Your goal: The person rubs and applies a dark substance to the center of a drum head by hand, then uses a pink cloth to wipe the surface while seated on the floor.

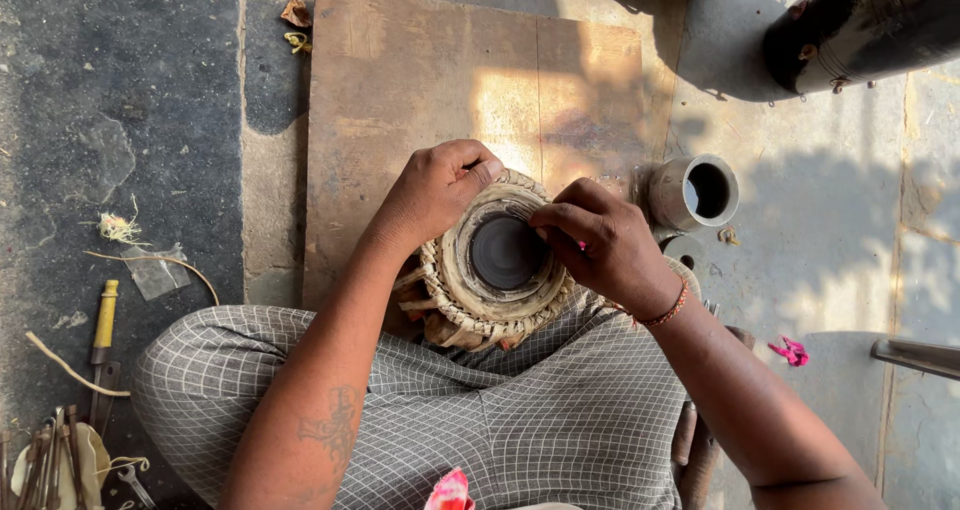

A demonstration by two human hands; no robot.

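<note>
Centre frame, small laced hand drum with black centre patch [506,255] rests on checked-cloth lap [520,410]; left hand [432,192] cups its rim, right hand [598,242] pinched fingertips working drumhead edge—next likely firmer, even pressure.

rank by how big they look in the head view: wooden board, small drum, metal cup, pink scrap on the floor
1. wooden board, largest by far
2. small drum, though it sits raised on the lap, nearer the camera, which inflates it
3. metal cup
4. pink scrap, smallest
</note>
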